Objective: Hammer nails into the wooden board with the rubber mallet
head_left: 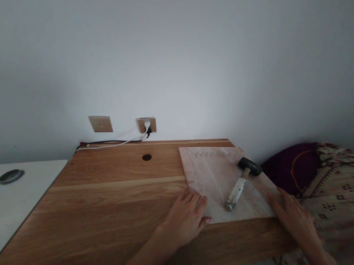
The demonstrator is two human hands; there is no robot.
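Observation:
A pale pinkish, streaked square board, perhaps a tile, lies flat at the right end of the wooden desk. Resting diagonally on it is a mallet with a black head and a whitish, worn handle. My left hand holds the board at its near left corner, fingers bent along the left edge and thumb by the front edge. At the near right corner, my right hand grips the right edge, its thumb side against the board and its other fingers partly hidden. Neither hand touches the mallet.
White and black cables run along the desk's back edge to a wall socket. A second wall plate sits left of it. The desk has a round hole. A white tabletop adjoins at left; patterned fabric lies at right.

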